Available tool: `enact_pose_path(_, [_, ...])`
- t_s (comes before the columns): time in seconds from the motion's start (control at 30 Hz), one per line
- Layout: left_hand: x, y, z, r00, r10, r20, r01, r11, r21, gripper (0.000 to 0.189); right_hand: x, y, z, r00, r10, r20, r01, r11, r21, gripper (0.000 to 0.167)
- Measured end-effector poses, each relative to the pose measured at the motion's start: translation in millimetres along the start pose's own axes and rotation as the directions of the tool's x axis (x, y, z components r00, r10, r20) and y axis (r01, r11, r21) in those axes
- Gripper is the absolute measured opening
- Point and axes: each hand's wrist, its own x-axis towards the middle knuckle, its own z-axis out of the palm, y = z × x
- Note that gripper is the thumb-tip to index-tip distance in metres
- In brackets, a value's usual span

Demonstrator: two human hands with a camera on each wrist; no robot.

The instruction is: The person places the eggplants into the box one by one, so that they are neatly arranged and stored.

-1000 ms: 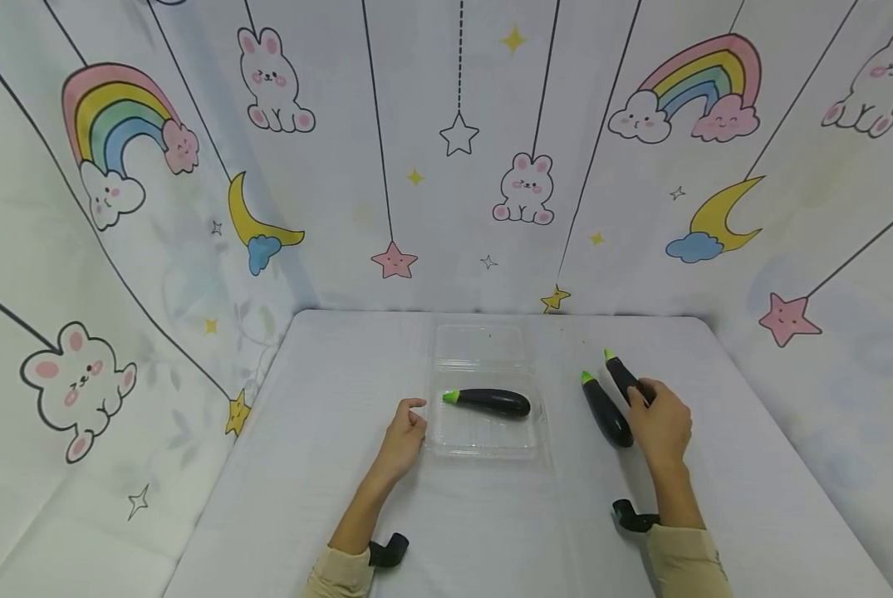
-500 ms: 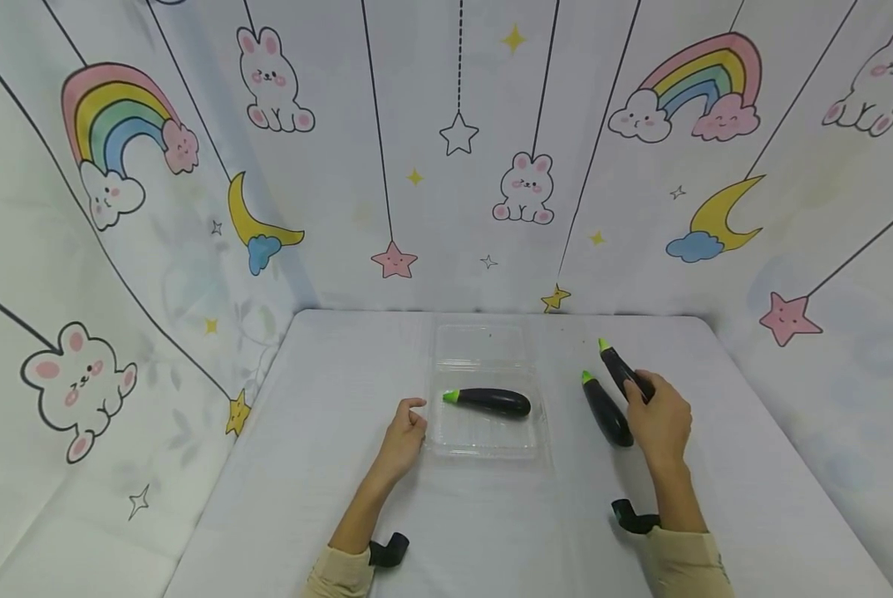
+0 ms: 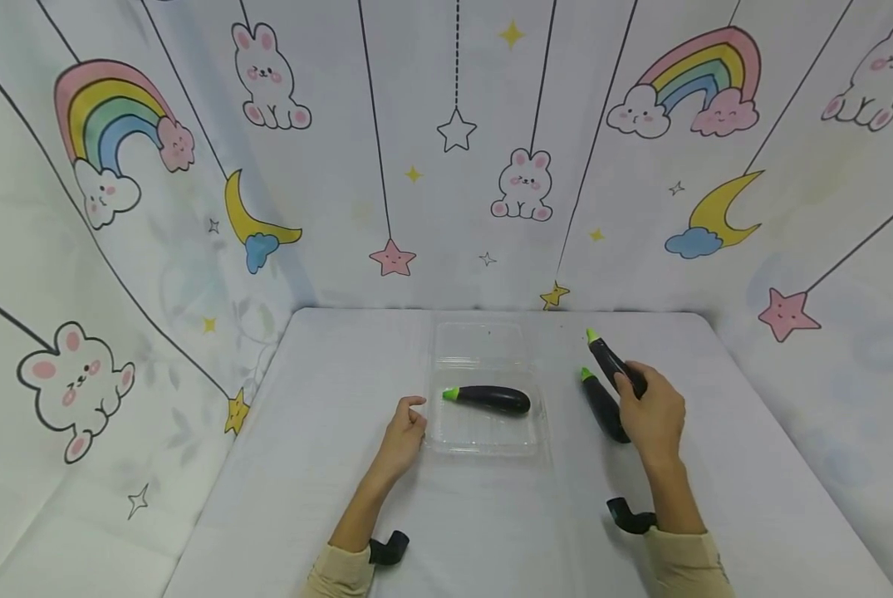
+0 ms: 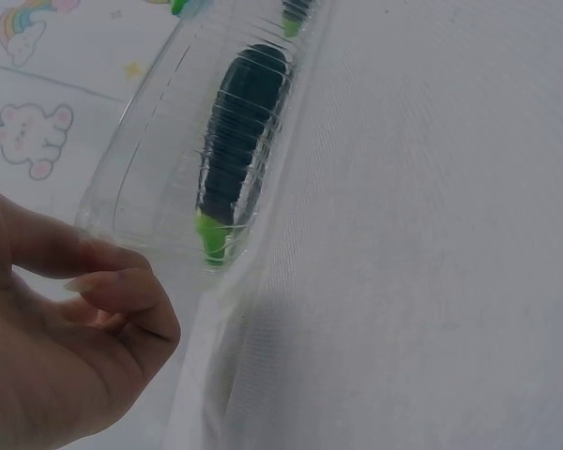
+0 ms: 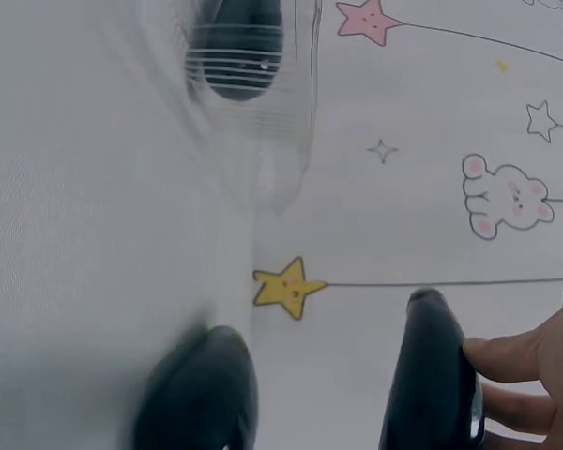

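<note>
Beside the left end of a clear plastic clamshell box (image 3: 483,443) rests my left hand (image 3: 399,440), its fingers bent and touching the edge in the left wrist view; I cannot tell whether they pinch it. One dark eggplant (image 3: 494,399) with a bright green stem lies in the box, stem to the left. My right hand (image 3: 651,411) grips a second eggplant (image 3: 609,359) by its thick end, green tip pointing away to the left. A third eggplant (image 3: 603,407) lies on the table, partly hidden under the held one. In the right wrist view the held eggplant (image 5: 432,375) shows between thumb and fingers.
The box's lid (image 3: 479,343) is folded back flat toward the far edge of the white-covered table (image 3: 341,357). A white curtain (image 3: 326,149) printed with rabbits, rainbows and stars stands behind. Dark wrist mounts (image 3: 390,548) stick out from both wrists.
My right hand has lifted the gripped eggplant and carried it slightly left and away, so it now overlaps the eggplant on the table. My left hand and the box have stayed put.
</note>
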Motion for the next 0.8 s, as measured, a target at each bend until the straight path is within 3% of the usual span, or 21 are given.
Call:
enact_pose_path(0.33, [0.2, 0.4, -0.3, 1.000, -0.009, 0.001, 0.009, 1.000, 0.003, 0.039, -4.9, -15, 4, 0.998, -0.005, 0.057, 0.004, 1.000, 0.011, 0.037])
enact_pose_path(0.8, [-0.9, 1.0, -0.8, 1.000, -0.003, 0.003, 0.003, 1.000, -0.015, 0.039, -11.7, -26, 13, 0.994, -0.102, 0.051, 0.099, 0.994, 0.055, 0.036])
